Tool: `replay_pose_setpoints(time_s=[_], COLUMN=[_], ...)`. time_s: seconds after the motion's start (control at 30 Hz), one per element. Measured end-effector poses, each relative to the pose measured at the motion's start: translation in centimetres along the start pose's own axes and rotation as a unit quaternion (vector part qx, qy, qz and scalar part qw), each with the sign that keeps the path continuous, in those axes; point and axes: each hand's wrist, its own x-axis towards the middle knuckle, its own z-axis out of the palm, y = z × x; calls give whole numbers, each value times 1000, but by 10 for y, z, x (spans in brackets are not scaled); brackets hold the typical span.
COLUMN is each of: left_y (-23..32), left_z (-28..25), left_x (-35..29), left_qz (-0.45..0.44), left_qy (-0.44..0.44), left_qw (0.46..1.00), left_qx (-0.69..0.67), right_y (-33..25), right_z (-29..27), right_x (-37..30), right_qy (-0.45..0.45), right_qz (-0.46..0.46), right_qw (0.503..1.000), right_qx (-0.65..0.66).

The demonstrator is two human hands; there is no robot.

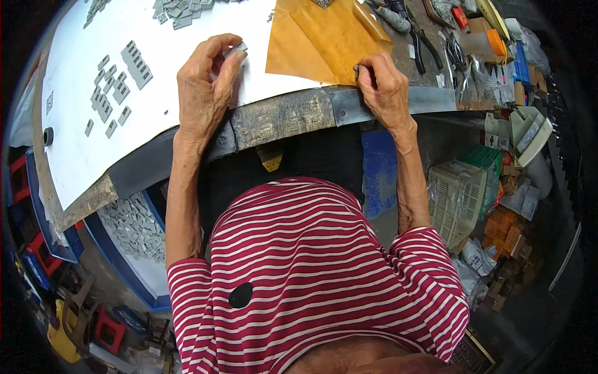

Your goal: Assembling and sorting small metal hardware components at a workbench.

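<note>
Left of the left hand's fingers, on a white sheet [78, 165]: one black ring [48, 136] at the edge, loose grey pieces [138, 65] nearer the fingers, and a grey heap [180, 11] farther ahead of them. Left hand [208, 78]: thumb and fingers pinched on one small grey piece [242, 47], held above the sheet; between both hands' fingers, one orange-yellow paper [311, 43]. Right hand [385, 90]: fingers curled in at the paper's near edge, gripping a small dark thing [357, 68], kind unclear from here; right of these fingers, black-handled pliers [418, 53].
</note>
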Motion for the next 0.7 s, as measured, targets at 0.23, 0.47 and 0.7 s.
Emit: replay_pose_setpoints(time_s=[0.23,0.47,0.7], left_y=[-2,5,1], left_z=[-1,-4,-8], left_x=[-2,-3,-1], left_qz=[-15,-103,-111], left_qy=[-13,-46,-66], left_qw=[1000,989,984], left_qx=[-21,-99,-124], right_y=[0,-6,-47], right_z=[-4,0,9], right_x=[2,11,40], right_qy=[-14,8,-63], right_qz=[45,202,293], right_qw=[998,956,798], right_qx=[36,212,523])
